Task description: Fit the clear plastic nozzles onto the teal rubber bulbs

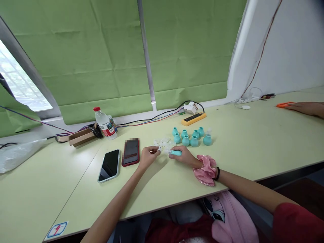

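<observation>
My left hand [148, 158] pinches a small whitish plastic piece [159, 149] between thumb and fingertips. Just to its right, my right hand [187, 156] is closed around a teal rubber bulb [176, 153], which lies sideways with a clear tip pointing left. The two hands are close together but apart. Behind them lies a loose heap of translucent plastic pieces [164, 141]. Several teal bulbs [186, 140] stand upright behind my right hand, mouths up. The rightmost bulb [207, 139] carries a translucent piece on top.
Two phones, one pale-edged [109, 165] and one red-cased [131, 152], lie left of my hands. Along the back are a water bottle [105, 125], cardboard box [82, 136], cables and a yellow power strip [193, 119]. Another person's hand [301, 107] rests on an orange object at far right.
</observation>
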### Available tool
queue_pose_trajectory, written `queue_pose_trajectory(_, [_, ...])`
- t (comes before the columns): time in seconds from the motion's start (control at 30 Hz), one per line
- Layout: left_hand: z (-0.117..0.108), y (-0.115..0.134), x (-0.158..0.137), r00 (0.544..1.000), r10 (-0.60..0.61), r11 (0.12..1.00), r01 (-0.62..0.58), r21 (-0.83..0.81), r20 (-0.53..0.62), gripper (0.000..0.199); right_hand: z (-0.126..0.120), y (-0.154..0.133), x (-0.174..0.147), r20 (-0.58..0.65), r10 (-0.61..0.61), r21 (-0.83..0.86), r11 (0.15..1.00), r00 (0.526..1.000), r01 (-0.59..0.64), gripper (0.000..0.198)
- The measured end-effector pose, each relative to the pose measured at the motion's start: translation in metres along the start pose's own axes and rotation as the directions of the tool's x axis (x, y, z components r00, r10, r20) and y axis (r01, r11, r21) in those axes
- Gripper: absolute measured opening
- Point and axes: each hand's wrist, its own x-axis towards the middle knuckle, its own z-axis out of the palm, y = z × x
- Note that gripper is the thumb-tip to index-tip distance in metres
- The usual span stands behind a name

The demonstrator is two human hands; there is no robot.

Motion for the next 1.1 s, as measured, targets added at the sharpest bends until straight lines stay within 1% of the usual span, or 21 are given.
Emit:
queue_pose_trajectory(0.07, [-0.002, 0.004, 0.0, 0.998, -0.044, 0.973, 0.051, -0.225, 0.038, 0.022, 0.001, -0.001, -0.001, -0.018, -0.025, -0.047, 0.999, 1.0, 0.024, 0.021])
queue_pose_trajectory(0.13, [-0.003, 0.008, 0.0, 0.992, -0.073, 0.916, 0.109, -0.386, 0.107, 0.023, 0.001, -0.003, -0.002, -0.031, -0.045, -0.075, 0.996, 0.999, 0.042, 0.021])
queue_pose_trajectory(0.2, [-0.004, 0.009, -0.001, 0.983, -0.085, 0.857, 0.155, -0.491, 0.162, 0.024, 0.002, -0.004, -0.003, -0.049, -0.059, -0.099, 0.994, 0.997, 0.054, 0.022])
queue_pose_trajectory(0.27, [-0.003, 0.009, -0.003, 0.977, -0.079, 0.817, 0.178, -0.548, 0.2, 0.026, 0.002, -0.005, -0.004, -0.063, -0.074, -0.122, 0.99, 0.995, 0.066, 0.021])
queue_pose_trajectory(0.37, [-0.001, 0.009, -0.007, 0.974, -0.072, 0.782, 0.188, -0.594, 0.213, 0.03, 0.003, -0.005, -0.004, -0.06, -0.111, -0.162, 0.982, 0.992, 0.1, 0.019])
queue_pose_trajectory(0.57, [0.006, 0.01, -0.012, 0.971, -0.131, 0.704, 0.232, -0.671, 0.199, 0.04, 0.006, -0.002, -0.006, -0.097, -0.186, -0.283, 0.947, 0.978, 0.152, 0.017])
queue_pose_trajectory(0.67, [0.008, 0.008, -0.012, 0.965, -0.167, 0.672, 0.261, -0.693, 0.201, 0.034, 0.009, 0.0, -0.008, -0.124, -0.241, -0.384, 0.906, 0.963, 0.177, 0.017])
queue_pose_trajectory(0.73, [0.008, 0.007, -0.011, 0.96, -0.187, 0.658, 0.281, -0.699, 0.21, 0.03, 0.01, 0.002, -0.009, -0.11, -0.279, -0.44, 0.874, 0.954, 0.205, 0.016])
queue_pose_trajectory(0.83, [0.009, 0.006, -0.012, 0.957, -0.208, 0.668, 0.288, -0.686, 0.2, 0.027, 0.01, 0.002, -0.01, -0.062, -0.306, -0.499, 0.834, 0.95, 0.236, 0.016])
queue_pose_trajectory(0.93, [0.009, 0.006, -0.012, 0.959, -0.22, 0.678, 0.281, -0.679, 0.177, 0.027, 0.009, 0.002, -0.011, -0.044, -0.316, -0.524, 0.815, 0.948, 0.247, 0.017])
queue_pose_trajectory(1.0, [0.009, 0.005, -0.012, 0.963, -0.22, 0.69, 0.268, -0.672, 0.158, 0.029, 0.009, 0.001, -0.011, -0.036, -0.304, -0.526, 0.816, 0.952, 0.241, 0.016])
queue_pose_trajectory(1.1, [0.009, 0.004, -0.011, 0.968, -0.203, 0.72, 0.25, -0.648, 0.148, 0.031, 0.009, -0.001, -0.01, -0.029, -0.253, -0.508, 0.837, 0.967, 0.204, 0.016])
